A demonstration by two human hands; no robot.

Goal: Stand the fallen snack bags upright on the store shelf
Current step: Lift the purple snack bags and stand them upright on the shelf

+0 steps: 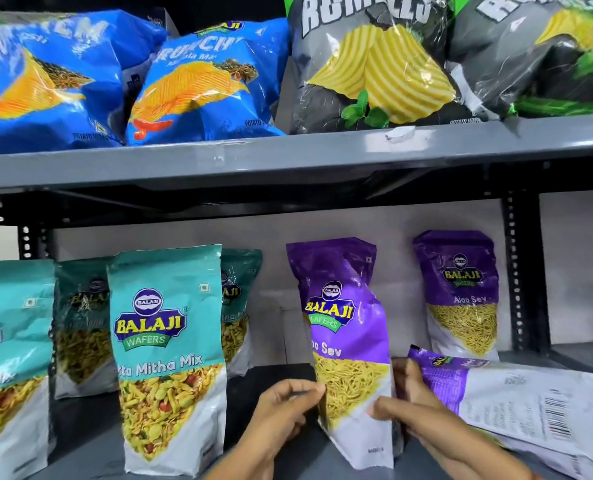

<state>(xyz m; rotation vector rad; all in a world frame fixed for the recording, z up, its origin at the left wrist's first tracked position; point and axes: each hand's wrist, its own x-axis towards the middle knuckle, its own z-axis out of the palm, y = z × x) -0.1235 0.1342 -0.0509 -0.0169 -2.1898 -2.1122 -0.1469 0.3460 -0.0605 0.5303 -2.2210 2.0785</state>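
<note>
A purple Aloo Sev bag [347, 327] stands upright, leaning slightly left, on the lower shelf [90, 455]. My left hand [284, 407] pinches its left edge and my right hand [412, 400] holds its right edge near the bottom. To the right, another purple bag [530, 403] lies flat with its back and barcode facing up, on top of a further fallen bag. A third purple Aloo Sev bag [461, 292] stands upright at the back right.
Several teal Mitha Mix bags [166, 358] stand upright on the left of the lower shelf. The upper shelf [288, 157] carries blue chip bags [198, 84] and grey ones [374, 64]. A black upright post [520, 271] stands at the right.
</note>
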